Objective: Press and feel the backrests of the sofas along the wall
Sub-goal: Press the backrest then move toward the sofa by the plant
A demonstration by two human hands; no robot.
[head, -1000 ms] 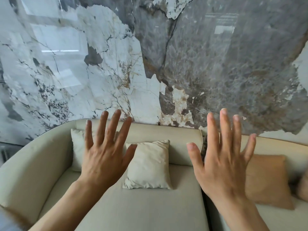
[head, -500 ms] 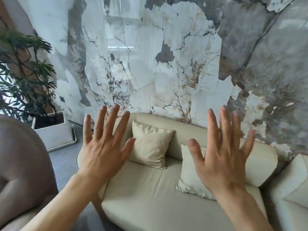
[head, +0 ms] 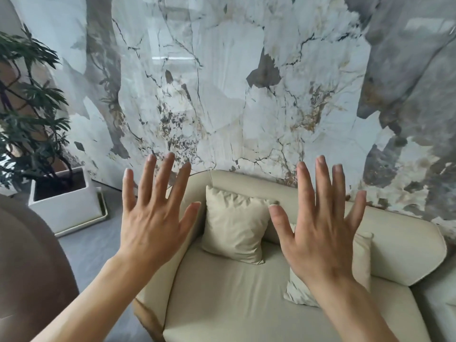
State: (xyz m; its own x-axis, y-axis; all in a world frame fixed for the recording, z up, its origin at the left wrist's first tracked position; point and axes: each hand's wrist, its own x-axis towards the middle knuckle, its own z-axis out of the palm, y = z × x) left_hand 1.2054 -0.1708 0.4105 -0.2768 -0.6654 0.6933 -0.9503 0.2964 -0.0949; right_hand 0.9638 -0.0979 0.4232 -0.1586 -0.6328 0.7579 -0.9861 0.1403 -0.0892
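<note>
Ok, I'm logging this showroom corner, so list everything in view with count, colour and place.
sofa: one, cream, against the wall, centre.
cushions: two, cream, on the seat; one upright against the backrest, one partly behind the right hand.
marble wall: one, white and grey, behind.
potted plant: one, green, in a white square planter, left.
brown seat: one, lower left.
second cream seat: part, right edge.
left hand, right hand: open, spread, raised off the sofa.

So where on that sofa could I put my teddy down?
The cream fabric sofa has a bare seat patch in front of the upright cream square cushion, left of the leaning cream cushion. Near the backrest it is crowded with both cushions.
</note>
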